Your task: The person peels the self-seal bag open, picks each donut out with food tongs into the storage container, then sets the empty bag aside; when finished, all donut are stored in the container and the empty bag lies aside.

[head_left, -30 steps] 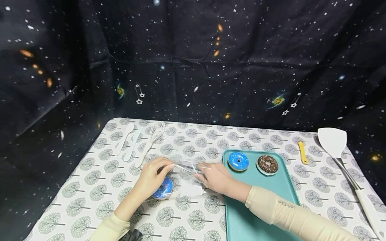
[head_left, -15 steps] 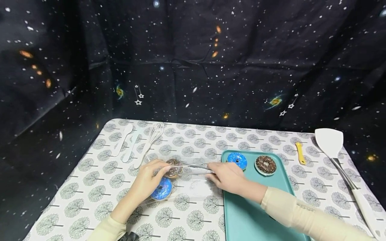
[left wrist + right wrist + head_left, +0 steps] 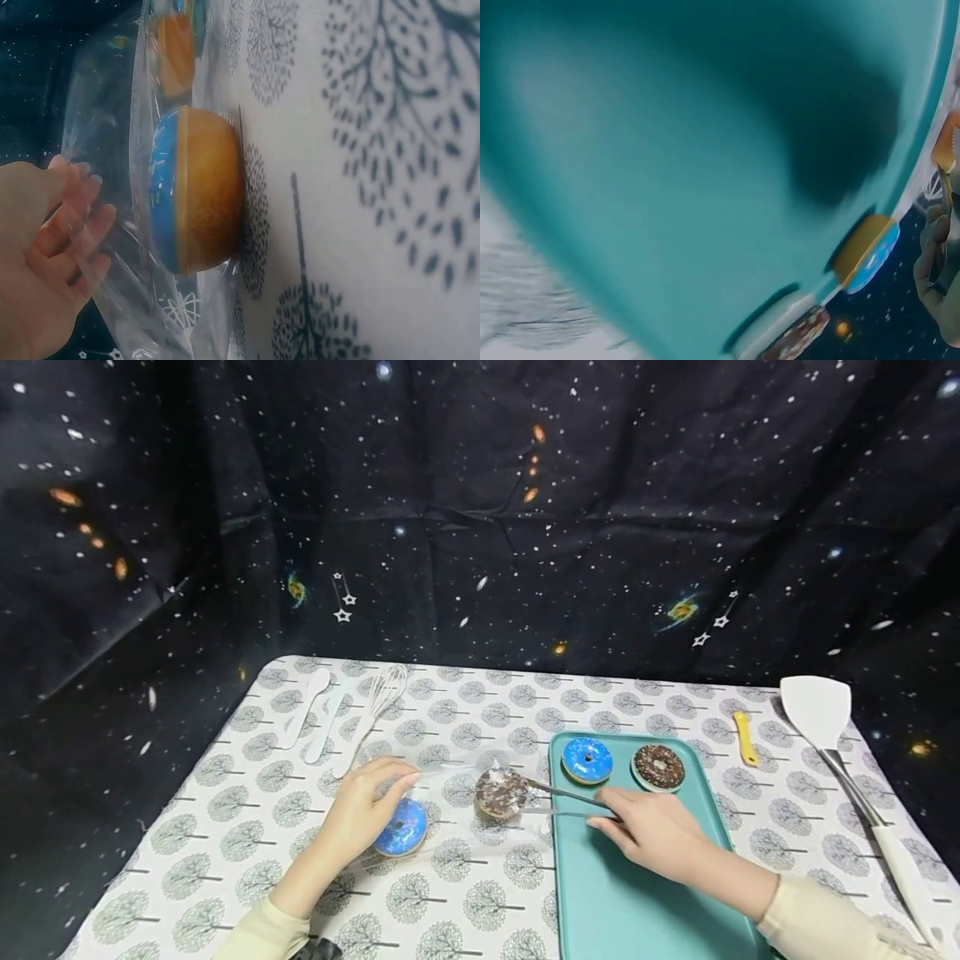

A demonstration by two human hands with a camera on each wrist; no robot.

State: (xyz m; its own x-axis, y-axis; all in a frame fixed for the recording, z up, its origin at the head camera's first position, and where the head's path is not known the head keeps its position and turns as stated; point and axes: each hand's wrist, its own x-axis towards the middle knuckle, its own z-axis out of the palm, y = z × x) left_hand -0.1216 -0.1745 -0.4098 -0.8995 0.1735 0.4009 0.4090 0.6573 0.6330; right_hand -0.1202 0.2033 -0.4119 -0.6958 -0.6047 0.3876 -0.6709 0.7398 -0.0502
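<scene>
My left hand [image 3: 366,806] pinches the upper film of a clear plastic bag [image 3: 112,142] lying on the table. Inside, near that hand, rests a blue-iced donut [image 3: 401,828], its tan side [image 3: 208,187] facing the left wrist camera. My right hand [image 3: 654,833] grips metal tongs [image 3: 572,794] by the handles, over the tray's left part. Their tips close on a chocolate donut [image 3: 501,795] with white flecks, and glints of film overlap it. In the right wrist view the fingers [image 3: 932,277] show at the right edge.
A teal tray [image 3: 630,893] on the right bears another blue donut [image 3: 587,761] and another chocolate donut [image 3: 658,767] at its far end. Back left lie a white spoon [image 3: 306,708], a pale spatula [image 3: 325,727] and a whisk [image 3: 371,720]. A yellow-handled tool [image 3: 745,739] and large white turner [image 3: 817,710] lie right.
My right hand has moved right over the tray, drawing the tongs and chocolate donut away from the blue one. The left hand stays nearly in place at the bag.
</scene>
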